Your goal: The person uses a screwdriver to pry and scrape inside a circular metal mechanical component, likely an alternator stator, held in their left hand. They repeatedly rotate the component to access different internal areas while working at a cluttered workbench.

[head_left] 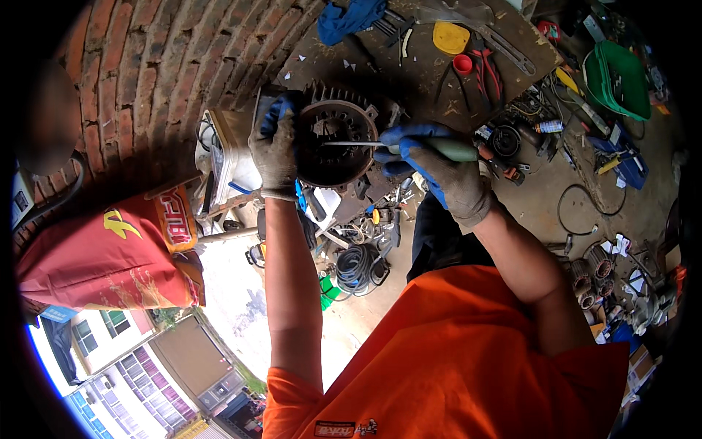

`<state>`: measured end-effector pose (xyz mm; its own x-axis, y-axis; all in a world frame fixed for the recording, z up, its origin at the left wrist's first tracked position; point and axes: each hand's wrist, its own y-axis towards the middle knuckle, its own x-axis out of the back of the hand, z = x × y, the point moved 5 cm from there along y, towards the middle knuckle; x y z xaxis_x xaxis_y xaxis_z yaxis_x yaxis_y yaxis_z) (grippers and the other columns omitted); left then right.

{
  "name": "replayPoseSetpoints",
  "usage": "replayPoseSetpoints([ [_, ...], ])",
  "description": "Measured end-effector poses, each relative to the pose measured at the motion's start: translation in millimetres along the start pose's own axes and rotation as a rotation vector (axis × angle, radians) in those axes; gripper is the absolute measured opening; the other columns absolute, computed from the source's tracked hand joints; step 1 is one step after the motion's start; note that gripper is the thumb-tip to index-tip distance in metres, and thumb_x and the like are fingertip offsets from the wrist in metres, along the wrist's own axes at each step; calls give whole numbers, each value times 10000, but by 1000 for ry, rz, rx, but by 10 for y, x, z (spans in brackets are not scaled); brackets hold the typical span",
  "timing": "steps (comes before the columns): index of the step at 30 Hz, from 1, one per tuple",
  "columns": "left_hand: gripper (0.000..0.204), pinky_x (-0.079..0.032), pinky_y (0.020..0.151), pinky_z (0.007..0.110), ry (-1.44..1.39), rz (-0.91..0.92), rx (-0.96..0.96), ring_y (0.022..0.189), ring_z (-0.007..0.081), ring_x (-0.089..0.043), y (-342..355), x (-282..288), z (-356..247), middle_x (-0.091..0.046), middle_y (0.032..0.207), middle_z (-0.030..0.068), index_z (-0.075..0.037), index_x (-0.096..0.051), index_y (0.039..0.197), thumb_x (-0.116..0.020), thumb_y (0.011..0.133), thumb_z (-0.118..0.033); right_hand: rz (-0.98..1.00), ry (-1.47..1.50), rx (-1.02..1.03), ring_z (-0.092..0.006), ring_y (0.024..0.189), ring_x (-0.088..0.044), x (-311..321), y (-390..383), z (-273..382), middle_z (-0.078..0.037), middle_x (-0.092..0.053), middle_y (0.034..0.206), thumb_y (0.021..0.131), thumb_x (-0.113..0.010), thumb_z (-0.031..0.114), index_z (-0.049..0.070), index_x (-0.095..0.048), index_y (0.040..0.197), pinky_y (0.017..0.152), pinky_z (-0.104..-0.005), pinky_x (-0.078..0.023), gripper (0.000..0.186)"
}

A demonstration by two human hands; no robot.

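Note:
A round, dark, finned motor housing [333, 110] stands on the workbench, its open end facing me and slots showing around the inside. My left hand [274, 150], in a grey and blue work glove, is closed on the housing's left edge. In a matching glove, my right hand [447, 170] grips a screwdriver [458, 151] by its green handle. The screwdriver's thin shaft points left, across the rim and into the housing's opening. Where exactly its tip touches inside is too dark to tell.
Red-handled pliers [485, 73], a yellow round piece [450, 38] and a blue cloth [349, 20] lie on the workbench [409, 77]. A green basin [620, 80] and scattered tools are at right. Coiled cable [356, 269] lies below; a red sack [110, 252] stands left.

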<state>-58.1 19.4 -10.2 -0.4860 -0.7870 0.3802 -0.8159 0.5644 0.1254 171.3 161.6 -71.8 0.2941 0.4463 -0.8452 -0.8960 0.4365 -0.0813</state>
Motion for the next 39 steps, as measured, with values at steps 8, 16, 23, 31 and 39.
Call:
replayPoseSetpoints([
  [8,284,-527,846,273,21,-30,42,926,105,-649,-50,1,35,-736,1047,53,24,-705,1183,-697,966,-158,49,-541,338,-205,948,-737,-545,-168,-66,-129,-731,1100,868,-768,39,37,-684,1154,851,-332,-601,299],
  [16,301,-532,876,286,-50,4,5,943,117,-654,-134,-140,-31,-733,1054,62,32,-699,1185,-715,955,-161,98,-877,668,-276,977,-734,-640,-117,-144,-145,-706,1144,821,-770,6,44,-647,1232,813,-371,-607,431],
  [23,278,-526,868,269,-17,0,6,928,108,-645,25,-3,28,-727,1044,34,27,-699,1188,-691,978,-156,22,-769,494,-272,892,-732,-459,265,-236,-118,-725,1052,833,-828,187,51,-721,1087,800,-328,-591,307],
  [31,269,-528,867,268,-70,13,113,933,97,-642,51,21,18,-728,1084,43,22,-703,1201,-654,1000,-150,61,-1114,303,-302,849,-717,-561,28,225,-128,-704,978,839,-809,285,63,-695,1207,788,-398,-588,445],
  [39,262,-521,858,257,6,18,71,921,94,-646,116,64,20,-739,1064,37,25,-712,1180,-654,991,-147,201,-1565,370,-273,745,-717,-1019,34,-162,-159,-716,840,877,-745,289,43,-683,1248,674,-392,-581,450],
])
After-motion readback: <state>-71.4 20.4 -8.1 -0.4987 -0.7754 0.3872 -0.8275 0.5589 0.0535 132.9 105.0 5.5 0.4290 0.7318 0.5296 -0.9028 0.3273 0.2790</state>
